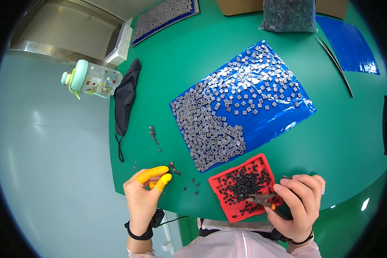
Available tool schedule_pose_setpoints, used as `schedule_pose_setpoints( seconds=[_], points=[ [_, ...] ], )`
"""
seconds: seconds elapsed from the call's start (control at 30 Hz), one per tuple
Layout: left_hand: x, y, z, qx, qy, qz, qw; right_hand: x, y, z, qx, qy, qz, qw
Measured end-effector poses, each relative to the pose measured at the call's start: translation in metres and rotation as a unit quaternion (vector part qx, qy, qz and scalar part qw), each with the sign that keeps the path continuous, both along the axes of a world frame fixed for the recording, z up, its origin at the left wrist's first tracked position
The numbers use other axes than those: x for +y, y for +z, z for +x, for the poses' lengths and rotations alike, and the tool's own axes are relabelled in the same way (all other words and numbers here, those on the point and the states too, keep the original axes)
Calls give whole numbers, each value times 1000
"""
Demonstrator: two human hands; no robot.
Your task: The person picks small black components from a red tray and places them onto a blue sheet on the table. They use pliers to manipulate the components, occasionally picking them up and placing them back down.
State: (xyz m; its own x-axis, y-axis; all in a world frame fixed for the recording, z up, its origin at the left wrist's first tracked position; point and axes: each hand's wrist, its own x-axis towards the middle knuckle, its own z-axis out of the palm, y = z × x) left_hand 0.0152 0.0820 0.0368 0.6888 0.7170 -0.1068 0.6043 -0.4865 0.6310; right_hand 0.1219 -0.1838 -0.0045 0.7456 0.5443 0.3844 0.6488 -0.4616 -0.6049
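Note:
Yellow finger covers sheathe the thumb and forefinger of my left hand [146, 185], whose tips come close together in a pinch. Whatever may be between them is too small to make out. Small dark pieces [173, 165] lie on the table right beside those fingertips. My right hand [300, 202] is wrapped round a pair of pliers [262, 199] with dark jaws and black-and-orange handles. The jaws reach over a red tray [217, 187] holding many tiny black parts [246, 185], heaped in its middle and scattered around.
Many small grey square pieces [210, 137] cover much of a blue sheet [271, 125] beyond the tray. Black tweezers [337, 66], another blue sheet [352, 45] and a bag of pieces [289, 15] lie farther back. Left are a black mask [127, 99] and a bottle [94, 79].

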Motion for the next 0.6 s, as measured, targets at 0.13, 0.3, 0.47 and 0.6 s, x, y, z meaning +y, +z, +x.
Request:
schedule_pose_setpoints(
  seconds=[0.13,0.3,0.47,0.6],
  points=[
    [3,-1,0,23,-59,67,996,1,1,-1,-4,-5,0,1000],
    [-11,1,2,-28,-116,222,968,0,0,-1,-7,-2,1,1000],
    [-68,-1,-12,-230,-54,-22,971,-5,-4,2,11,44,52,998],
    [-93,-28,-13,-268,-71,-371,886,-10,0,3,47,70,83,993]
  ],
)
